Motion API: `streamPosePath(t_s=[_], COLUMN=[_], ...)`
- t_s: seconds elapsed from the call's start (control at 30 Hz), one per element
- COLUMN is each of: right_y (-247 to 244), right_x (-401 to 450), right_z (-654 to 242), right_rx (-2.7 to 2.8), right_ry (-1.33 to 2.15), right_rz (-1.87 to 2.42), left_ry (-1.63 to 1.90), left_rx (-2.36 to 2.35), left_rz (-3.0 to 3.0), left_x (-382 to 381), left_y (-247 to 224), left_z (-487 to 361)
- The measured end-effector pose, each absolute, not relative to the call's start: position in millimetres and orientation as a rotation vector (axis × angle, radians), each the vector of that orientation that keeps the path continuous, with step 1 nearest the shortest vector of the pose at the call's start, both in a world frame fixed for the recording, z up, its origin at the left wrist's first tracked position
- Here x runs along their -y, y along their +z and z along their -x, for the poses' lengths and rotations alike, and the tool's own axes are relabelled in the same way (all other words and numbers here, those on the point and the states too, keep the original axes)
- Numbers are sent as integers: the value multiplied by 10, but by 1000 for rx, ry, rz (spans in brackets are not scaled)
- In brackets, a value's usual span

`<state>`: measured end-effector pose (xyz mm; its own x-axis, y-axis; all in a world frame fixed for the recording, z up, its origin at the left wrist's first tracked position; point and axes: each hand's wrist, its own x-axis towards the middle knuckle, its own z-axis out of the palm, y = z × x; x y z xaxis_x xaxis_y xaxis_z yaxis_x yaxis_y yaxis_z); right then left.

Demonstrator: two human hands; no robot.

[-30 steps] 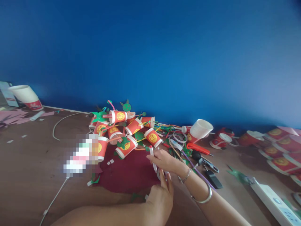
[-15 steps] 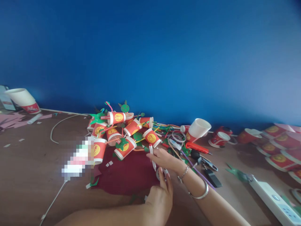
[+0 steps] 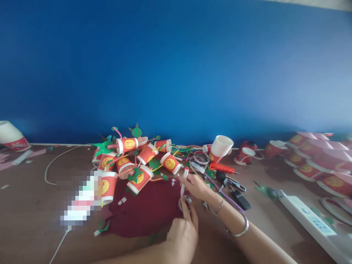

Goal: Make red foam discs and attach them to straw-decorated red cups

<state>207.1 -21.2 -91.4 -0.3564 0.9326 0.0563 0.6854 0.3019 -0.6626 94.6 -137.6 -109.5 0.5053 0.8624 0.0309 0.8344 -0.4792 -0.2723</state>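
Note:
My right hand [image 3: 195, 186] holds a white marker with a red end [image 3: 183, 183], upright and tilted, its lower end by a small round white-rimmed item [image 3: 180, 204]. Two fingers of my left hand [image 3: 183, 233] press on that round item at the right edge of a dark red sheet [image 3: 145, 212]; the other fingers are curled. Behind the sheet lies a heap of red and white paper cups [image 3: 140, 179] with green paper shapes [image 3: 103, 147] and coloured strips.
A stack of white cups [image 3: 221, 146], a red cutter [image 3: 223, 168] and keys with a black fob [image 3: 241, 200] lie behind my right arm. A power strip [image 3: 305, 216] and more cups [image 3: 335, 183] are at the right. A blurred-out lit device [image 3: 82, 201] is at left.
The view has shifted, so the cups and sheet appear farther left and the cups lower. Both hands remain at the round item, and the marker leans the other way.

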Motion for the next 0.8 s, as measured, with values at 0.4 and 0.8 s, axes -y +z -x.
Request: streamPosePath(t_s=[0.4,0.8], right_y=[-940,-1070], right_x=[614,1019], right_z=[-2294,-2451], right_rx=[1823,1697], right_ry=[830,693], right_rz=[1479,1488], left_ry=[267,168], left_rx=[1316,1113], left_rz=[2586,2772], left_x=[1262,1018], left_y=[-928,-697], left_z=[-854,-765])
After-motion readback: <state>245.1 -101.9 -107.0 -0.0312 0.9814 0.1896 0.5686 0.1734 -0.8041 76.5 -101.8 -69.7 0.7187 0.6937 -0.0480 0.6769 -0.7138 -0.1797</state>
